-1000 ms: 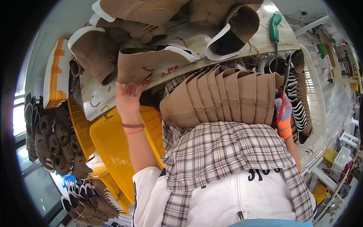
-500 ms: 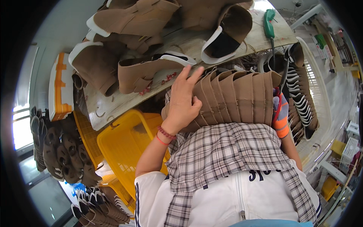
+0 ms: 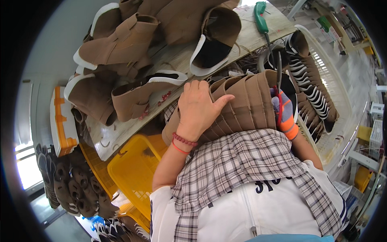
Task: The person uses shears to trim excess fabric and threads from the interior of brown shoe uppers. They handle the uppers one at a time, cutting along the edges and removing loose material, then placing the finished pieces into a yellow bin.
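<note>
A row of nested brown shoe uppers [image 3: 246, 97] lies across my lap on the checked apron [image 3: 234, 161]. My bare left hand [image 3: 199, 105], with a red bead bracelet, rests on the left part of this row. Its fingers bend over the upper edge, their tips hidden, and the thumb sticks out to the right. At the row's right end is my right hand [image 3: 288, 115] in a grey and orange glove. It is closed on red-handled scissors [image 3: 279, 105], whose dark blades point up and away from me. Part of that hand is hidden behind the uppers.
Brown boots with white edges [image 3: 121, 42] crowd the worktable [image 3: 250, 44], with a green corded hand tool [image 3: 261, 18] at its far right. Yellow crates [image 3: 133, 169] stand at left, near hanging uppers [image 3: 76, 181]. A pale basket [image 3: 342, 101] of stacked uppers is at right.
My left hand has gone from raised, spread fingers to lying over the edge of the uppers. The view has shifted, and the scissors and gloved hand stay at the row's right end.
</note>
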